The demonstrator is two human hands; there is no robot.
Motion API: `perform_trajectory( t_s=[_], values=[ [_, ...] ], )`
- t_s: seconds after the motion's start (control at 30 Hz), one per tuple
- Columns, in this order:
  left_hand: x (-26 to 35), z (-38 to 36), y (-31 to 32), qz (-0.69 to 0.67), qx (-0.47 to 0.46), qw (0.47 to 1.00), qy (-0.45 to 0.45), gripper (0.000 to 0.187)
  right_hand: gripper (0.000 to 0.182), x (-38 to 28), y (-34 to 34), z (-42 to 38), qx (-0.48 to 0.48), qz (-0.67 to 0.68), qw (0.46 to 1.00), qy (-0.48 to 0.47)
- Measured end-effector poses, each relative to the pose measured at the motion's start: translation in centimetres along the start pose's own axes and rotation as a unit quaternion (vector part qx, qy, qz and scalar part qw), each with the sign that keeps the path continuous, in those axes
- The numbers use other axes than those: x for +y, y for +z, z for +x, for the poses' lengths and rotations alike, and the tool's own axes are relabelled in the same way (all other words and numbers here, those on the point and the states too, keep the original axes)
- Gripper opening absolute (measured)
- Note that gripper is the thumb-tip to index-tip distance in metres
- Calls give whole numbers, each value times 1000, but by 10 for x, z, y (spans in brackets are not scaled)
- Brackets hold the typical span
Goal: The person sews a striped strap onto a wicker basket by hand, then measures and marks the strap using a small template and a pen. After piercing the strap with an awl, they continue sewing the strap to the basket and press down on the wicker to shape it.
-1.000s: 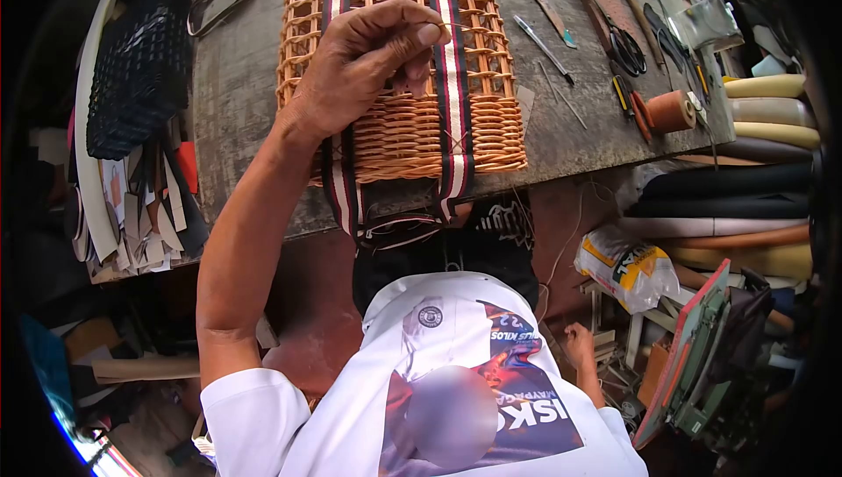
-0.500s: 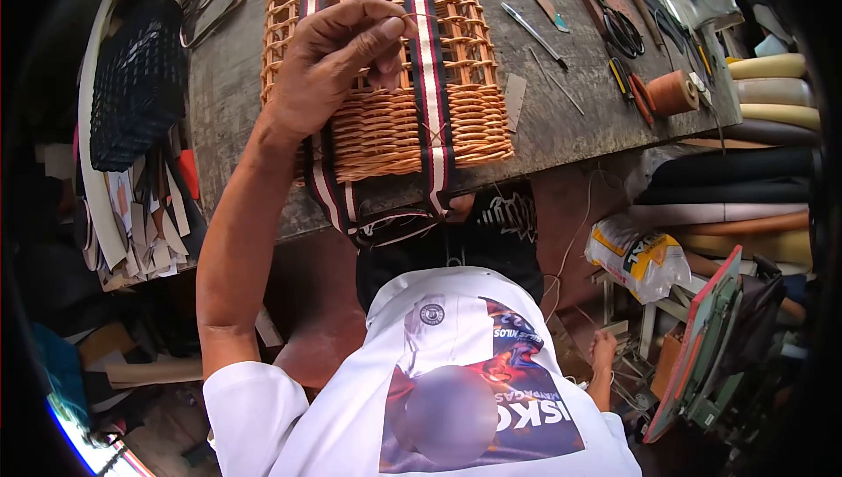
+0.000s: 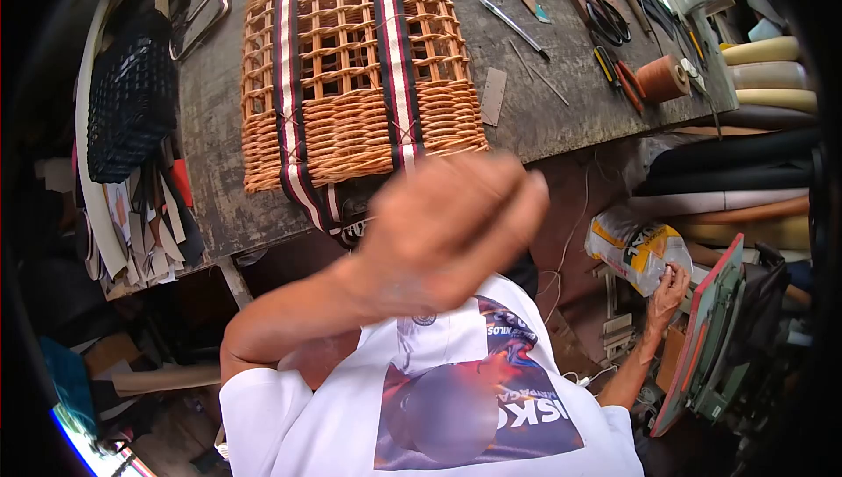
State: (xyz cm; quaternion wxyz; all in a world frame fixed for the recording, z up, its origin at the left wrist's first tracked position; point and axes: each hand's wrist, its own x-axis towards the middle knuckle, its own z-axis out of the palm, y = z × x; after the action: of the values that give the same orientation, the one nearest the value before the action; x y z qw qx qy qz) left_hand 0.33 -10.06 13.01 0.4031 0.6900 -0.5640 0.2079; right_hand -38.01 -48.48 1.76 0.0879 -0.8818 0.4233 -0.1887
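Observation:
A wicker basket (image 3: 351,135) with an open-weave upper part lies on the workbench. Two dark-edged white straps (image 3: 400,47) run down it, with cross stitches near its lower part. My left hand (image 3: 456,227), smeared by motion, is in front of the basket's near edge and hides the lower end of the right strap. Its fingers look bent, but the blur hides what is between them. Out to the right, my right hand (image 3: 668,291) has its fingers curled together and overlaps the printed plastic bag (image 3: 627,245); I cannot tell what it holds.
On the workbench (image 3: 561,126) lie a ruler (image 3: 493,97), pen (image 3: 513,28), scissors (image 3: 607,19), pliers (image 3: 618,78) and an orange thread spool (image 3: 662,79). A dark woven basket (image 3: 132,96) stands left. Material rolls (image 3: 772,91) and a red-edged board (image 3: 697,337) are at right.
My left hand has swung down and right from above the basket, where it pinched a thin thread. My right hand has moved up and right, over the plastic bag. The view has shifted slightly.

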Motion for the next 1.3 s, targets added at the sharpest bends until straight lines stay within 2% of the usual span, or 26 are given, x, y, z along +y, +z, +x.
perform_trajectory(
  t_s=[0.03,0.1,0.17,0.2,0.23,0.3,0.4,0.53,0.57,0.63,0.67,0.7,0.73,0.77,0.8,0.83,0.87,0.93,0.97,1.03,1.13,1.23,1.27,1.3],
  values=[
    [22,-17,20,-64,-102,990,-69,47,16,-4,-4,10,10,-16,999,-25],
    [30,-56,73,-85,-186,959,-197,48,13,-40,-13,16,-3,7,999,-33],
    [15,-74,97,79,-231,955,-171,47,13,-53,-12,17,-14,22,998,-64],
    [7,-82,110,152,-242,944,-163,41,12,-62,-9,18,-19,71,993,-90],
    [4,-85,116,182,-249,940,-143,40,12,-71,-5,15,-72,150,986,-35],
    [-2,-87,121,243,-259,929,-100,37,13,-94,3,8,-173,299,936,74],
    [-6,-90,120,241,-252,934,-83,30,15,-137,23,1,-229,343,908,68],
    [-7,-90,123,253,-226,936,-90,21,15,-215,33,34,-193,384,903,-5],
    [-4,-87,122,199,-239,943,-117,18,15,-232,38,49,-175,409,895,-15],
    [5,-82,119,91,-260,946,-170,13,16,-265,51,84,-154,369,916,-32],
    [14,-84,117,-5,-250,950,-189,12,19,-279,63,105,-147,311,936,-77],
    [22,-91,115,-159,-257,930,-210,16,22,-289,71,118,-141,250,950,-120],
    [29,-95,113,-298,-334,863,-236,19,25,-301,75,118,-54,149,960,-230],
    [38,-94,112,-362,-388,820,-214,15,29,-319,79,113,37,45,941,-334],
    [40,-89,108,-380,-411,795,-234,13,33,-329,75,104,-19,66,937,-343],
    [40,-85,106,-399,-433,768,-254,11,34,-340,67,86,-147,139,932,-302],
    [39,-85,109,-407,-435,762,-254,11,35,-354,54,69,-281,205,898,-269],
    [34,-91,122,-422,-439,752,-252,11,34,-353,68,39,-446,284,815,-235],
    [38,-102,132,-447,-408,763,-226,14,31,-362,71,27,-484,347,788,-154],
    [39,-104,140,-490,-380,763,-185,16,25,-367,88,13,-457,426,772,-118],
    [34,-103,141,-546,-376,723,-194,17,20,-356,99,7,-488,535,689,21],
    [18,-98,110,-525,-381,743,-165,17,17,-328,106,2,-395,445,802,-53],
    [12,-93,90,-524,-372,735,-218,16,16,-318,107,-1,-370,417,825,-93],
    [6,-98,82,-493,-322,769,-250,15,16,-307,108,-5,-343,387,846,-132]
  ],
)
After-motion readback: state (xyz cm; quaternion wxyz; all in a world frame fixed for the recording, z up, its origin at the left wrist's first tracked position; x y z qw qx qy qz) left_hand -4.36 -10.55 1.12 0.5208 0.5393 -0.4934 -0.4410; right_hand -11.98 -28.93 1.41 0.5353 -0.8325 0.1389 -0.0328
